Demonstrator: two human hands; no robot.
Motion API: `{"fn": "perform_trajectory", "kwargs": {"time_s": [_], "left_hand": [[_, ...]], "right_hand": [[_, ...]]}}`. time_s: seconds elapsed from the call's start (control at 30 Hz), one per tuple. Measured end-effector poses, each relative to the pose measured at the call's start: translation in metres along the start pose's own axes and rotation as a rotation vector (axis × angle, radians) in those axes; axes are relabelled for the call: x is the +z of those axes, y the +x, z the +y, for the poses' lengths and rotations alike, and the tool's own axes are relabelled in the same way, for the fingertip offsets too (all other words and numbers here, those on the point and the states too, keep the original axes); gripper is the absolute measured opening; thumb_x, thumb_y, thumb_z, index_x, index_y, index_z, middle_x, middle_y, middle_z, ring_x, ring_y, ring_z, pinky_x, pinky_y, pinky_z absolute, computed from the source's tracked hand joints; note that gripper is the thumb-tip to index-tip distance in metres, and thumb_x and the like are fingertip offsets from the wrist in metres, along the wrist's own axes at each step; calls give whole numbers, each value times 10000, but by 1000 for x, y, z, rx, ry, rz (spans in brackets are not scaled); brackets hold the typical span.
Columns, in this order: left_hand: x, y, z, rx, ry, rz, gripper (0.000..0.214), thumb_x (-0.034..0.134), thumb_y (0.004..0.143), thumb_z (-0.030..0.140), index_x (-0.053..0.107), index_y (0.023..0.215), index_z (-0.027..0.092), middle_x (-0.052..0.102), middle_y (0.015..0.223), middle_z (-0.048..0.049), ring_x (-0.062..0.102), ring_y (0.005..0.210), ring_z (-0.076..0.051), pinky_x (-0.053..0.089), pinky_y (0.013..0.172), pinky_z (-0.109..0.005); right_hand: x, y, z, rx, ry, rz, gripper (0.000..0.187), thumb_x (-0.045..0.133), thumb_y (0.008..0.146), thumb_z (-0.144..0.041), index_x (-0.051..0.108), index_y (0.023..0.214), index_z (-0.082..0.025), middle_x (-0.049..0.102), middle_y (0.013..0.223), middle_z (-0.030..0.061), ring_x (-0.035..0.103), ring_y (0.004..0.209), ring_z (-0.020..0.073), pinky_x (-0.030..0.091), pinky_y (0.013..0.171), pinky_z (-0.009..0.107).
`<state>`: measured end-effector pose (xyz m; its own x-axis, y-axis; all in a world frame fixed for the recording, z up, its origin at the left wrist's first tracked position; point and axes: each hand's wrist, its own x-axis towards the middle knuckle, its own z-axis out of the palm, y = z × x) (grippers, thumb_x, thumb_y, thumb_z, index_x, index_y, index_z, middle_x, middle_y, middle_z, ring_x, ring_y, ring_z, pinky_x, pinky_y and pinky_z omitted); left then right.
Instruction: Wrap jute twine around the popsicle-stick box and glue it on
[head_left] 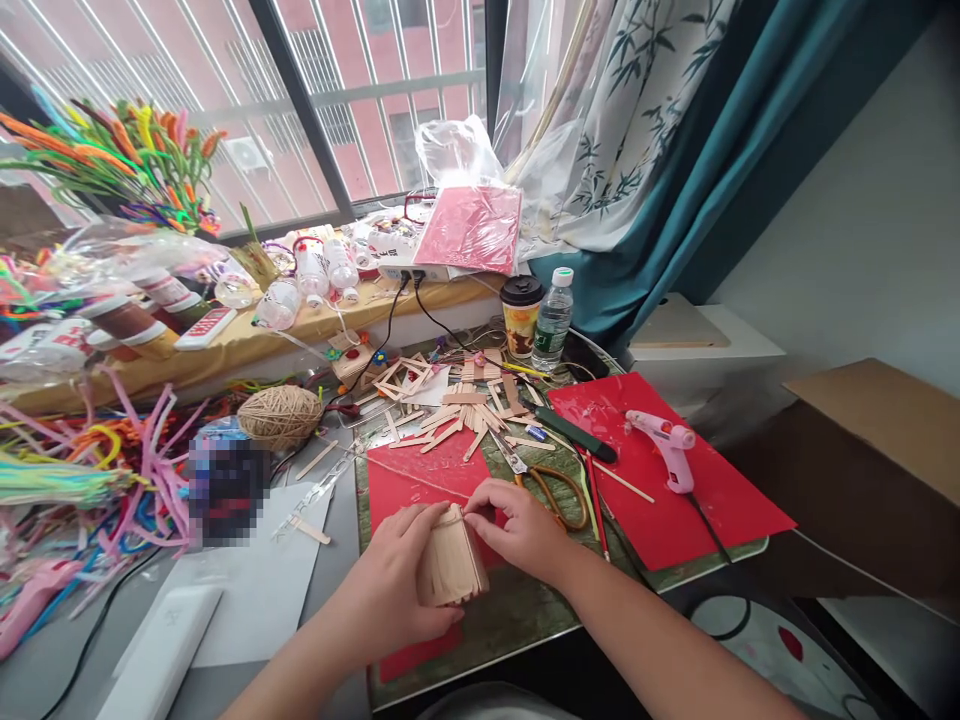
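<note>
Two hands are seen low in the middle of the frame, and one small block of flat wooden sticks is held between them. The left hand is curled around the left side of the block, with its fingers bent over the top and its thumb laid along the lower edge. The right hand is half closed, and the top right corner of the block is pinched by its fingertips. The block is held just above a red sheet, which is spread on a green mat.

Scissors with brown handles are laid just beside the right hand. A pile of loose sticks is scattered above the hands, near the middle of the frame. A second red sheet is spread to the right of the middle, and a pink glue gun is laid on it. A ball of twine is seen left of the middle. A cup with a dark lid and a water bottle are stood side by side above the loose sticks. Bright fuzzy wires are heaped at the left edge, and a white paper is laid at the lower left.
</note>
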<state>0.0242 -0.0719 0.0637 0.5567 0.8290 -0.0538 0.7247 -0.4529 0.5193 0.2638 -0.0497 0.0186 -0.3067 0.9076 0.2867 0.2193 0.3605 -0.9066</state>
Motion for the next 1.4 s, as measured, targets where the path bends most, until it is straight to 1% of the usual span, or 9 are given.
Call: {"fn": "perform_trajectory", "kwargs": {"time_s": [0.17, 0.33, 0.5, 0.7, 0.87, 0.93, 1.1, 1.23, 1.4], "left_hand": [[3, -17, -6, -25, -113, -6, 1019, 886, 671, 278, 354, 1539, 324, 504, 1500, -135, 511, 1377, -390, 481, 1135, -553], [18, -28, -11, -24, -255, 38, 1043, 897, 671, 280, 274, 1506, 316, 482, 1474, -148, 546, 1340, -374, 507, 1106, -521], [31, -40, -25, -53, -396, 98, 1091, 900, 662, 295, 225, 1519, 344, 464, 1497, -121, 564, 1330, -351, 507, 1108, -473], [42, -63, -50, -74, -570, 188, 1164, 905, 652, 385, 197, 1574, 316, 406, 1548, -161, 467, 1429, -428, 409, 1190, -553], [48, -73, -61, 37, -764, 278, 1284, 991, 553, 428, 246, 1594, 321, 435, 1510, -172, 488, 1379, -474, 379, 1176, -600], [49, -74, -62, 66, -816, 313, 1285, 996, 551, 444, 258, 1595, 317, 440, 1510, -169, 468, 1391, -482, 352, 1189, -606], [51, -71, -64, 73, -850, 361, 1228, 947, 619, 493, 230, 1603, 330, 392, 1548, -170, 407, 1438, -493, 292, 1206, -639], [54, -65, -60, 80, -835, 347, 1221, 936, 640, 430, 188, 1600, 339, 368, 1550, -179, 393, 1452, -476, 259, 1210, -643], [53, -53, -48, 157, -850, 267, 1218, 925, 631, 285, 144, 1563, 363, 435, 1482, -158, 468, 1405, -424, 354, 1177, -593]], "right_hand": [[0, -6, -6, -140, 32, -20, 42, 650, 991, -231, 689, 988, -214, 694, 914, 29, 651, 849, 172, 546, 795, 312], [1, -6, -15, -282, -116, -43, 69, 606, 1015, -211, 668, 1043, -222, 711, 966, 52, 649, 931, 199, 550, 866, 356], [-1, 3, -25, -276, -220, -146, 100, 582, 1026, -198, 658, 1089, -216, 705, 1033, 72, 640, 968, 211, 549, 887, 365], [5, 15, -29, -252, -275, -242, 146, 555, 1003, -134, 649, 1088, -206, 707, 991, 71, 631, 929, 221, 550, 864, 386], [10, 31, -20, -325, -421, -339, 173, 614, 948, -105, 668, 1059, -226, 737, 1132, 77, 596, 1205, 285, 450, 1117, 524], [9, 39, -14, -318, -445, -328, 183, 596, 968, -103, 673, 1076, -229, 742, 1166, 79, 604, 1223, 285, 450, 1123, 531], [-9, 50, -17, -284, -304, -222, 248, 482, 1034, -108, 656, 1159, -232, 722, 1155, 95, 660, 1092, 230, 555, 978, 402], [-27, 37, -33, -287, -289, -162, 218, 515, 1028, -131, 658, 1134, -256, 683, 1108, 80, 650, 1053, 232, 545, 944, 388], [-35, 11, -30, -258, -305, -132, 222, 541, 1020, -149, 668, 1159, -267, 655, 1066, 73, 640, 1004, 232, 541, 905, 394]]}}
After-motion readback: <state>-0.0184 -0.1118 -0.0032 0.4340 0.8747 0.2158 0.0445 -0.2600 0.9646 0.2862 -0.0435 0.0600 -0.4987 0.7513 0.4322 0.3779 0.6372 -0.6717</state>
